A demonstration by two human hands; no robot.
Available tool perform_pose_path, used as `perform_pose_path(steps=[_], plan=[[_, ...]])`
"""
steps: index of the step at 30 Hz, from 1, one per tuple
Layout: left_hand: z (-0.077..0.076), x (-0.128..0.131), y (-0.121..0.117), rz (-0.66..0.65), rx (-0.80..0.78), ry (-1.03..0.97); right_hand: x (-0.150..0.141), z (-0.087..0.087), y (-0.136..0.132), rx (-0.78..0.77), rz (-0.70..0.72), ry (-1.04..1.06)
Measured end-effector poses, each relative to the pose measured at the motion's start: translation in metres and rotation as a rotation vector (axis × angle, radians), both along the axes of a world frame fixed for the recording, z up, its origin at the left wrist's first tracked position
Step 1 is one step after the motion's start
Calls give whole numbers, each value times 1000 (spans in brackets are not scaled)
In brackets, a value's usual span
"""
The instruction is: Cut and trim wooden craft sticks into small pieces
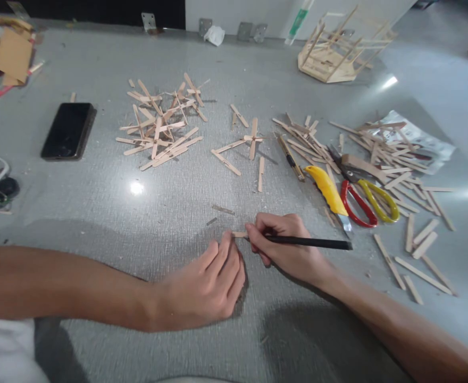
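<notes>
The left hand (208,279) has its fingertips at one end of a short wooden craft stick (240,234); whether they pinch it or press it down cannot be told. The right hand (287,247), close by but apart, is clamped on a slim black pen-like tool (309,242), its tip at the stick between the hands. For accurate work, brace the stick firmly, keep the left fingertips off the tool's line, and apply light, even pressure. Thin wood slivers (223,209) lie just beyond the left fingertips.
</notes>
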State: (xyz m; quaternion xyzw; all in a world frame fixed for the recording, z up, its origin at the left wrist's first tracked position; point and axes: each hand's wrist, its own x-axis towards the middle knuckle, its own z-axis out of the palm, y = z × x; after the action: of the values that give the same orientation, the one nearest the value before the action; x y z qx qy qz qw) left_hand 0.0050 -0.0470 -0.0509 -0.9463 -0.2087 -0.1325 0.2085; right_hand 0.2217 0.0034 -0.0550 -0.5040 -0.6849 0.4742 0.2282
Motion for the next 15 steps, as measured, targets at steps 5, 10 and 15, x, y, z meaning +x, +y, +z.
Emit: perform_pose_path(steps=[5,10,15], plan=[[1,1,1,-14,32,45,1,-1,0,-2,2,0],[3,1,3,-19,40,65,1,-1,0,12,15,6],[4,1,4,-26,29,81,0,2,0,26,16,6]])
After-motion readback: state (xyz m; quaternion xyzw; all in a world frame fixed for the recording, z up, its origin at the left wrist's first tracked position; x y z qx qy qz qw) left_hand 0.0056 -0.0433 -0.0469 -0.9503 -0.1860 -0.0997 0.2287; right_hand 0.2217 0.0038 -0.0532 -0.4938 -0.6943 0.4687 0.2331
